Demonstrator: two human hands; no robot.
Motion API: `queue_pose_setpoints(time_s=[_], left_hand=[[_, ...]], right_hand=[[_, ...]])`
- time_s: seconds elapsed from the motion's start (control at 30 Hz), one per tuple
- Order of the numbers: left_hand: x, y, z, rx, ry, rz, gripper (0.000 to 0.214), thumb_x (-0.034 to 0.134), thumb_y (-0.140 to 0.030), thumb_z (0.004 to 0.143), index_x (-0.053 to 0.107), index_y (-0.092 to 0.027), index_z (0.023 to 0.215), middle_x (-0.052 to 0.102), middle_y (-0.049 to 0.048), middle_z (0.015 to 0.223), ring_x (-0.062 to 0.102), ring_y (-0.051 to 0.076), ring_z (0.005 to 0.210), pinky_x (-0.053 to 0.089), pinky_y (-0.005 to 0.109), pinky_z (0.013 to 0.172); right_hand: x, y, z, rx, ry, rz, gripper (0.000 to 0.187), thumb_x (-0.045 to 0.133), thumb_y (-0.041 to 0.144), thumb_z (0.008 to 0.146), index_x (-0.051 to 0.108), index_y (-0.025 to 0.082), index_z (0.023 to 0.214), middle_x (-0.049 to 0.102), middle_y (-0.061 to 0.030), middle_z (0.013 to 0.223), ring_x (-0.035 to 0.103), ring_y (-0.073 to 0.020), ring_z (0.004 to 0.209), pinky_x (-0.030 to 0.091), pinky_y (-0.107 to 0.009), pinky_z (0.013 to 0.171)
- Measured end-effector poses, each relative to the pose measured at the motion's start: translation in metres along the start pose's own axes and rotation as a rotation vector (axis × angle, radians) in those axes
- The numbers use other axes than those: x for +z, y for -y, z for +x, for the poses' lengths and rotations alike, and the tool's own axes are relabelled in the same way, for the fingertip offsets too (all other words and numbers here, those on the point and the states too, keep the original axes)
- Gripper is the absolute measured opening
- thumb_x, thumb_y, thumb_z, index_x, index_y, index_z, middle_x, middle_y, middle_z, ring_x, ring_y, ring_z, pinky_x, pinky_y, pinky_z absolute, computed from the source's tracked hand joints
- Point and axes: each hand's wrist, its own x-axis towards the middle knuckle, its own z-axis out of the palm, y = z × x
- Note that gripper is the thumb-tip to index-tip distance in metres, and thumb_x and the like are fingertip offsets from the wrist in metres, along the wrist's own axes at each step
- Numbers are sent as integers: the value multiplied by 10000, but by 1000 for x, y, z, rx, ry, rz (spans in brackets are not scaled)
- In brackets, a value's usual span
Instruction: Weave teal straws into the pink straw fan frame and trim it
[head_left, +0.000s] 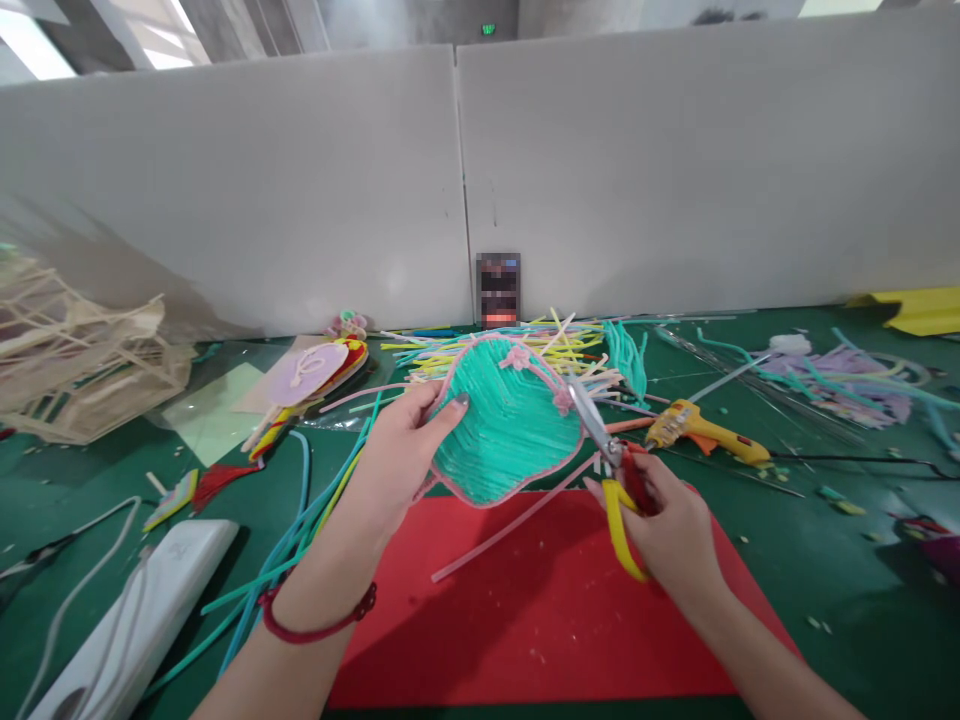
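My left hand point(420, 430) grips the left edge of a teal fan-shaped panel point(510, 430) with a pink rim and small pink flowers along its top right. The thumb lies on its front face. In my right hand point(660, 520) is a pair of scissors point(600, 425) with red and yellow handles, blades pointing up beside the panel's right edge. Whether the blades touch the pink trim there I cannot tell. A loose pink strip point(510, 525) slants below the panel, over a red sheet point(540, 620).
A yellow glue gun point(709, 432) lies at right. Behind the panel are many coloured strips point(427, 350) and a phone point(499, 290) against the partition. At left are a lilac fan point(307, 372), a white power strip point(142, 620) and a wooden stick frame point(90, 370).
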Motion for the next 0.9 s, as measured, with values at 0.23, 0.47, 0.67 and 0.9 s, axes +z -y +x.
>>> queue_pose_setpoints(time_s=[0.23, 0.47, 0.67, 0.9], left_hand=[[7, -3, -5, 16, -18, 3, 360, 646, -382, 707, 653, -174, 1001, 667, 54, 854, 593, 173, 731, 483, 256, 587], [12, -8, -11, -21, -80, 12, 301, 630, -363, 722, 662, -204, 975, 666, 18, 749, 602, 154, 656, 471, 243, 552], [14, -11, -14, -49, -79, 11, 320, 623, -368, 736, 650, -211, 1013, 683, 30, 783, 612, 161, 658, 465, 240, 533], [11, -4, -9, -51, 22, -145, 394, 657, -342, 712, 632, -160, 1061, 684, 82, 945, 629, 204, 815, 504, 286, 660]], right_hand=[[1, -8, -2, -358, -27, -328, 242, 535, 375, 730, 617, 202, 878, 665, -36, 677, 580, -147, 496, 435, -227, 459], [3, -14, -1, -402, -9, -401, 309, 522, 388, 752, 588, 183, 974, 675, -71, 785, 625, -183, 612, 473, -253, 541], [4, -17, -2, -432, -14, -440, 323, 505, 368, 769, 588, 181, 1018, 688, -95, 909, 658, -214, 727, 487, -266, 571], [3, -9, -3, -416, -37, -466, 359, 517, 461, 792, 597, 169, 984, 692, -95, 871, 657, -215, 703, 441, -254, 521]])
